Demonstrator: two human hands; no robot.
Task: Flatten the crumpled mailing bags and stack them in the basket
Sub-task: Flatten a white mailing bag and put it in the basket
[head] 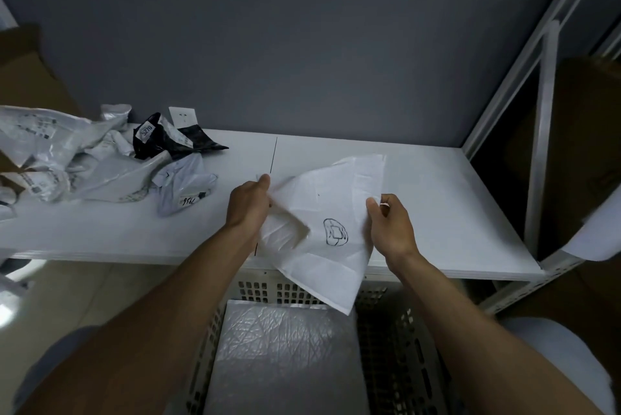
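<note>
The white table (420, 186) spans the view, with a dark seam line running across its top. Below the table's near edge stands a white perforated basket (262, 290), and in it lies one flattened silvery-white mailing bag (285, 357), creased but lying flat. On the table's left part sits a heap of crumpled mailing bags (84, 159), mostly white and grey with printed labels. A black bag (168, 142) lies at the heap's far side, towards the table's back edge. Above the table's near edge, about mid-width, a white mailing bag (322, 213) with a black scribbled mark is held spread and partly creased. Its lower corner hangs past the table's edge, over the basket. The left hand (247, 203) pinches the bag's left edge, thumb on top. The right hand (389, 223) grips the bag's right edge between thumb and curled fingers.
</note>
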